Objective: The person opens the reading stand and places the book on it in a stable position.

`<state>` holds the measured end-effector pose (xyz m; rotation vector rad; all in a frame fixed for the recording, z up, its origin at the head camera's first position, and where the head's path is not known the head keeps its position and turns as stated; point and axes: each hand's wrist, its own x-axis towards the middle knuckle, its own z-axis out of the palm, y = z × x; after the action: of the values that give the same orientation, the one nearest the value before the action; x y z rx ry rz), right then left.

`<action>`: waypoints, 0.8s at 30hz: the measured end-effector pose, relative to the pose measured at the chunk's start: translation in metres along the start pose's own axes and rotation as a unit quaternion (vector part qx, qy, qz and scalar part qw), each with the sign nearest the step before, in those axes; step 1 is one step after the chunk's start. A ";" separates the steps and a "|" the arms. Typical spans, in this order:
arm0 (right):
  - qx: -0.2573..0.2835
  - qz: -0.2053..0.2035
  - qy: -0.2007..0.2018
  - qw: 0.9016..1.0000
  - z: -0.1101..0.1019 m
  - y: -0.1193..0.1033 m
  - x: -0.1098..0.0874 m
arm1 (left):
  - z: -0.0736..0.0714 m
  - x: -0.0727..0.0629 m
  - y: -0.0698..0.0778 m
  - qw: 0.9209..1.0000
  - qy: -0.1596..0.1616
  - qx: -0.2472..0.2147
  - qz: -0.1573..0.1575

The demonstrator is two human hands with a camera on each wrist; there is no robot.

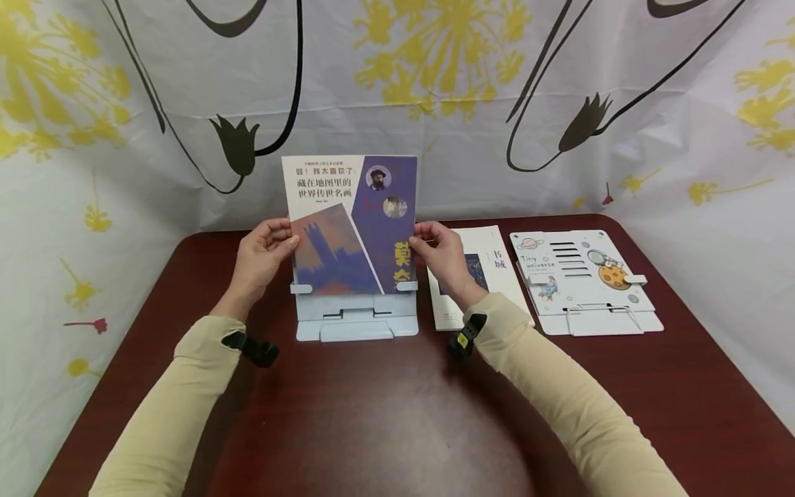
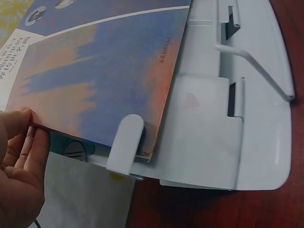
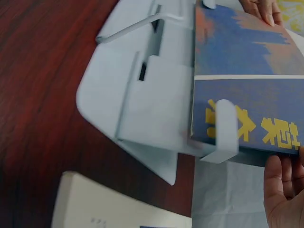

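Note:
A book with a purple and painted cover (image 1: 335, 248) leans upright on a white book stand (image 1: 357, 324). My left hand (image 1: 263, 252) pinches its left edge between thumb and fingers. On the opposite edge, my right hand (image 1: 444, 255) pinches it the same way, thumb over the cover. The stand's small clips (image 2: 126, 145) overlap the cover's lower corners at left and right. In the right wrist view, the book's lower edge shows above the stand's base, and a clip (image 3: 227, 128) crosses the yellow lettering.
Right of the stand lies a white book (image 1: 506, 286), partly covered by my right forearm. Beyond it, a second white stand with cartoon space prints (image 1: 580, 276) lies folded on the dark red table (image 1: 385, 421). A white patterned cloth (image 1: 435, 124) hangs behind the table.

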<state>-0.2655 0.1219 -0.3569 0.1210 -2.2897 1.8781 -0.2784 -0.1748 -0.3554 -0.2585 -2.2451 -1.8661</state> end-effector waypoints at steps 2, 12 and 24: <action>-0.026 -0.015 0.004 1.000 0.000 0.004 -0.002 | 0.000 -0.001 -0.003 1.000 -0.004 0.011 0.001; -0.110 -0.051 0.010 0.993 0.004 0.016 -0.008 | -0.002 -0.011 -0.013 0.999 -0.018 0.050 -0.004; -0.213 -0.068 0.009 0.975 0.007 0.022 -0.017 | -0.005 -0.022 -0.025 0.991 -0.014 0.133 -0.010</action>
<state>-0.2538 0.1185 -0.3826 0.1940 -2.5383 1.2837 -0.2636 -0.1843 -0.3843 -0.2183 -2.4886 -1.5567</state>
